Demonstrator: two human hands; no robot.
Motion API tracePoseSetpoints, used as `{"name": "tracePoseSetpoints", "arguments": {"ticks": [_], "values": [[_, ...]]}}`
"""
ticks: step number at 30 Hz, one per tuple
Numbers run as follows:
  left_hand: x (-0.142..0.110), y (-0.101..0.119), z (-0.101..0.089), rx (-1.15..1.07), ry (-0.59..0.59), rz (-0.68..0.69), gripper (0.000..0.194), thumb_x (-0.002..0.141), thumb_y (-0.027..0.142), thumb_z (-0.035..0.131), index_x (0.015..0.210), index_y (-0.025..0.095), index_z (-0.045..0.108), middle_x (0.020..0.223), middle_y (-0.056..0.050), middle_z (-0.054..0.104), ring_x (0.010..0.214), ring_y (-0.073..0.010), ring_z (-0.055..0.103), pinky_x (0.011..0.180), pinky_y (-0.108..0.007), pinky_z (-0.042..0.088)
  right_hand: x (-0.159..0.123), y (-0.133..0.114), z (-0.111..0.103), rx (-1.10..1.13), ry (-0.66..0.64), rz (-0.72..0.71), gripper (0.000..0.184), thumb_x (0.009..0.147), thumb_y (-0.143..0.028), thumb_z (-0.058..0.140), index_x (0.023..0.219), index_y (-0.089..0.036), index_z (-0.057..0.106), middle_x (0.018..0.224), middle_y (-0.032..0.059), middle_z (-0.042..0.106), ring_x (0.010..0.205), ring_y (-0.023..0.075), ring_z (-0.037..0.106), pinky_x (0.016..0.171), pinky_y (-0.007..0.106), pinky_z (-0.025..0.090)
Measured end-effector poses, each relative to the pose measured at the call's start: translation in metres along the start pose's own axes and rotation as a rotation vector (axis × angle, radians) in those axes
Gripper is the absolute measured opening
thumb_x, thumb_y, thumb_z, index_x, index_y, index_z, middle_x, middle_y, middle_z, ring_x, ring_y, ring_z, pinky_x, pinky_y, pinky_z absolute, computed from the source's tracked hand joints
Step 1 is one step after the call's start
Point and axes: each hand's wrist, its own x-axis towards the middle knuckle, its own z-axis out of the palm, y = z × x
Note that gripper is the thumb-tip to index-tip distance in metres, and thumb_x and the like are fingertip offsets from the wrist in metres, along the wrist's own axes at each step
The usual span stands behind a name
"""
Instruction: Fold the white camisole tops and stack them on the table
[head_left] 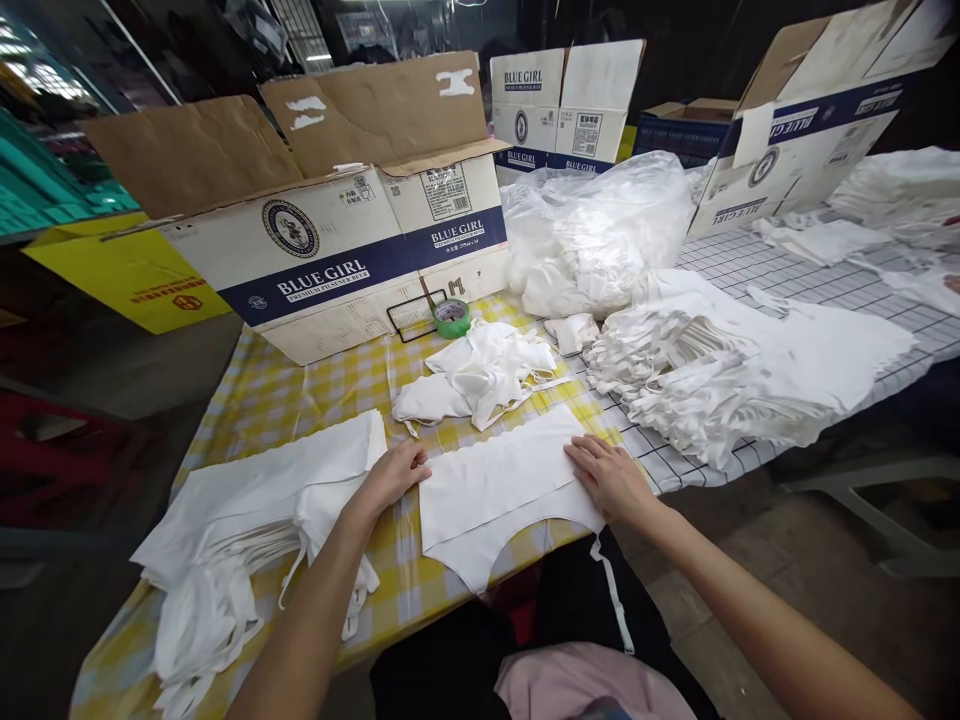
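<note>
A white garment [499, 490] with a thin strap lies folded and flat at the table's near edge, its curved lower side towards me. My left hand [394, 474] is closed at the garment's upper left corner, fingertips pinched at its edge. Over the right edge rests my right hand [609, 478], its fingers stretched out on the fabric. The strap [615, 598] hangs off the table beside my leg. Left of my left hand is a stack of similar white garments [262, 490], with straps dangling. A loose heap of white pieces [480, 370] lies just beyond the folded garment.
A large pile of white garments [720, 360] covers part of the grid-patterned cloth at right, before a clear plastic bag [600, 230]. Behind stands an open Blue Girl carton [337, 250], with green tape [452, 318] at its base. Another person's hand [952, 283] shows at the far right.
</note>
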Motion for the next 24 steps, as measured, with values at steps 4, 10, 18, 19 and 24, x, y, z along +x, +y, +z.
{"name": "tracePoseSetpoints", "arguments": {"ticks": [4, 10, 18, 19, 24], "values": [[-0.003, 0.005, -0.005, -0.012, -0.042, 0.031, 0.011, 0.071, 0.032, 0.054, 0.072, 0.021, 0.054, 0.075, 0.002, 0.053, 0.067, -0.0151, 0.05, 0.061, -0.026, 0.035, 0.003, -0.004, -0.007, 0.013, -0.006, 0.009, 0.03, 0.088, -0.024, 0.043, 0.116, -0.024, 0.054, 0.122, 0.0067, 0.054, 0.115, 0.0229, 0.044, 0.085, 0.035, 0.038], [-0.009, 0.01, -0.008, 0.006, -0.03, 0.028, 0.011, 0.073, 0.032, 0.053, 0.07, 0.021, 0.053, 0.076, 0.001, 0.056, 0.071, -0.0161, 0.051, 0.063, -0.026, 0.034, 0.053, -0.066, -0.001, 0.255, -0.003, -0.096, 0.027, 0.084, -0.014, 0.046, 0.107, -0.021, 0.059, 0.096, 0.0061, 0.059, 0.092, 0.0188, 0.053, 0.079, 0.029, 0.04], [-0.009, 0.01, -0.009, 0.042, -0.007, 0.011, 0.009, 0.071, 0.028, 0.057, 0.069, 0.021, 0.051, 0.065, 0.004, 0.054, 0.062, -0.0138, 0.051, 0.057, -0.024, 0.031, 0.138, -0.165, 0.046, 0.526, -0.043, -0.305, 0.026, 0.078, -0.012, 0.055, 0.101, -0.02, 0.063, 0.088, 0.0003, 0.059, 0.069, 0.011, 0.054, 0.063, 0.022, 0.039], [-0.009, 0.009, -0.008, 0.042, -0.001, 0.014, 0.009, 0.071, 0.028, 0.057, 0.07, 0.021, 0.05, 0.065, 0.005, 0.054, 0.062, -0.0136, 0.051, 0.057, -0.024, 0.03, 0.142, -0.168, 0.05, 0.535, -0.043, -0.302, 0.022, 0.077, -0.013, 0.058, 0.097, -0.02, 0.065, 0.085, -0.0001, 0.059, 0.067, 0.011, 0.054, 0.061, 0.022, 0.038], [-0.012, 0.002, 0.0, 0.036, 0.062, 0.039, 0.012, 0.073, 0.028, 0.057, 0.069, 0.021, 0.047, 0.068, 0.004, 0.055, 0.066, -0.0143, 0.05, 0.058, -0.024, 0.03, 0.141, -0.17, 0.06, 0.567, -0.014, -0.296, 0.009, 0.077, -0.024, 0.063, 0.085, -0.022, 0.067, 0.078, -0.0008, 0.06, 0.067, 0.0122, 0.054, 0.059, 0.022, 0.036]]}}
